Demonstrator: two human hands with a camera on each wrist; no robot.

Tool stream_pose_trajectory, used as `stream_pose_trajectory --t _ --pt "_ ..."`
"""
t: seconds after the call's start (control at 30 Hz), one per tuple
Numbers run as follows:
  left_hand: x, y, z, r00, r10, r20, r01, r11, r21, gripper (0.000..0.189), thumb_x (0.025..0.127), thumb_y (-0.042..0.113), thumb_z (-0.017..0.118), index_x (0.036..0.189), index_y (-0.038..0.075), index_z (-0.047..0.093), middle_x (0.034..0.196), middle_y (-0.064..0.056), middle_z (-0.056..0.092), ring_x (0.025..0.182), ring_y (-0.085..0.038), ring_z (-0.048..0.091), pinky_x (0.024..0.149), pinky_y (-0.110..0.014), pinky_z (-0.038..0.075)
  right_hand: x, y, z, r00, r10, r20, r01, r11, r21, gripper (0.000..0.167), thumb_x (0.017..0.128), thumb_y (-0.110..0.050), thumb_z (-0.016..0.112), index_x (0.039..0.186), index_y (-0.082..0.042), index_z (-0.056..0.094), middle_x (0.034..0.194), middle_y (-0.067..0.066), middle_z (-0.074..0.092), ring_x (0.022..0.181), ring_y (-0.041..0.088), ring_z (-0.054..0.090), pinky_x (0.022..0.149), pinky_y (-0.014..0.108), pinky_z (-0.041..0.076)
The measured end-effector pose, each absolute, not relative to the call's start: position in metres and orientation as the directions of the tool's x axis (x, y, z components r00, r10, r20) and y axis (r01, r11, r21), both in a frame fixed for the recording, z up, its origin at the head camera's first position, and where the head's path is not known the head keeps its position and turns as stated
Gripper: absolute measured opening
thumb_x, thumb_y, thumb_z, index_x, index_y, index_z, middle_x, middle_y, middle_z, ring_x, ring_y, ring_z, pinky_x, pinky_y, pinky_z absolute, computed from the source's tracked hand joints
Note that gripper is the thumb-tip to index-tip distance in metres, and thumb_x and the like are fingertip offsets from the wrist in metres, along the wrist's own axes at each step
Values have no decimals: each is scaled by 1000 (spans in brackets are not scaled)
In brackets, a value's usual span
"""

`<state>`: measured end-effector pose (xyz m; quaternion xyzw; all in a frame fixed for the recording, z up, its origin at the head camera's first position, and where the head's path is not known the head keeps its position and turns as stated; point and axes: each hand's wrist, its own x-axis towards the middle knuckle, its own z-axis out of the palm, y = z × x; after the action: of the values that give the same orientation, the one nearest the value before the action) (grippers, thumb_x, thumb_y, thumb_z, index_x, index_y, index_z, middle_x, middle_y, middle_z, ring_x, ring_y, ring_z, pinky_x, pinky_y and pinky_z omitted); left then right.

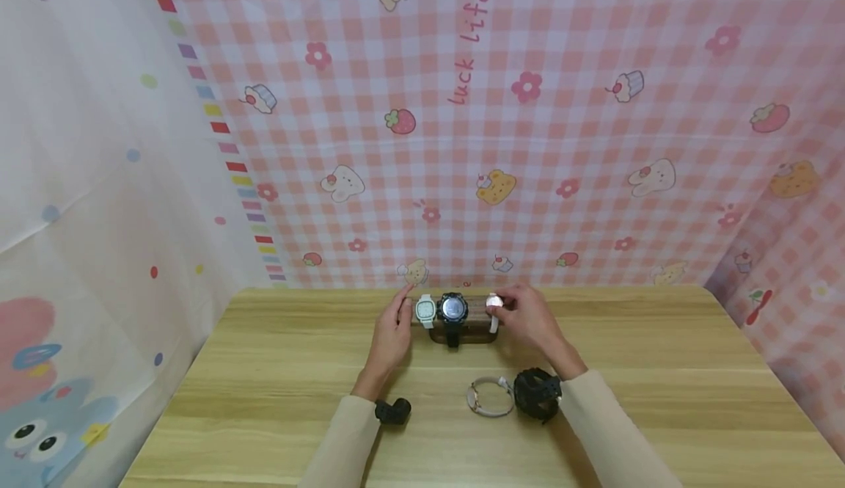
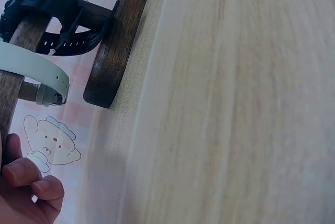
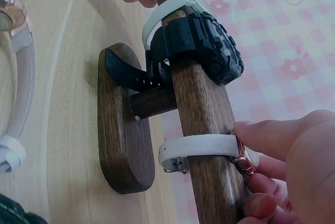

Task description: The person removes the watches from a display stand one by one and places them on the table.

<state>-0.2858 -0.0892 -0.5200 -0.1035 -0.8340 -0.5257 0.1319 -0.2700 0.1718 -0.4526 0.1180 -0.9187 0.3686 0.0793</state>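
Observation:
A dark wooden T-shaped watch stand stands at the table's back edge. My left hand grips the left end of its bar, fingers curled. Beside that hand a pale green-white watch hangs round the bar. Next to it is a chunky black watch, its strap end dangling by the post. Toward the bar's right end my right hand pinches the rose-gold case of a white-strapped watch, whose buckled strap loops round the bar. The case's far side is hidden by my fingers.
Nearer on the table lie a slim watch with a pale strap and a black watch, partly beside my right sleeve. A small black object is by my left wrist. A checked pink cloth hangs behind.

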Motion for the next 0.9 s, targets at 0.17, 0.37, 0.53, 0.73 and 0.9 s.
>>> stream_pose_trajectory --t 0.17,0.37,0.53,0.73,0.9 --pt "-286 -90 -519 -942 35 335 318 423 849 43 108 32 39 146 16 51 74 1 44 66 -14 44 64 -31 40 -270 175 -452 -957 -155 244 -281 694 -663 26 85 -12 78 106 2 74 91 9 60 81 20 57 71 31 50" --pt "-285 -89 -519 -938 41 343 328 415 848 42 108 31 40 146 15 50 73 1 45 64 -12 43 61 -30 40 -269 180 -452 -952 -159 262 -296 694 -656 25 85 -10 77 105 3 74 90 11 62 83 23 57 72 33 49" --pt "-285 -89 -518 -939 41 342 328 413 850 42 108 31 39 146 16 50 73 0 45 63 -12 43 60 -29 40 -268 188 -452 -953 -140 270 -289 691 -663 25 85 -10 77 105 5 73 92 13 63 85 25 59 75 36 50" --pt "-286 -89 -519 -941 38 336 322 410 853 42 108 31 40 146 15 50 73 1 45 62 -11 42 58 -28 40 -268 196 -455 -948 -135 287 -298 685 -665 25 84 -9 78 104 5 73 92 14 64 83 25 61 75 38 52" --pt "-285 -89 -519 -940 37 340 324 414 850 41 108 30 40 146 15 51 71 1 45 61 -10 42 56 -28 40 -266 200 -456 -949 -125 290 -295 676 -675 27 84 -10 78 106 5 73 93 14 60 82 24 59 71 33 49"
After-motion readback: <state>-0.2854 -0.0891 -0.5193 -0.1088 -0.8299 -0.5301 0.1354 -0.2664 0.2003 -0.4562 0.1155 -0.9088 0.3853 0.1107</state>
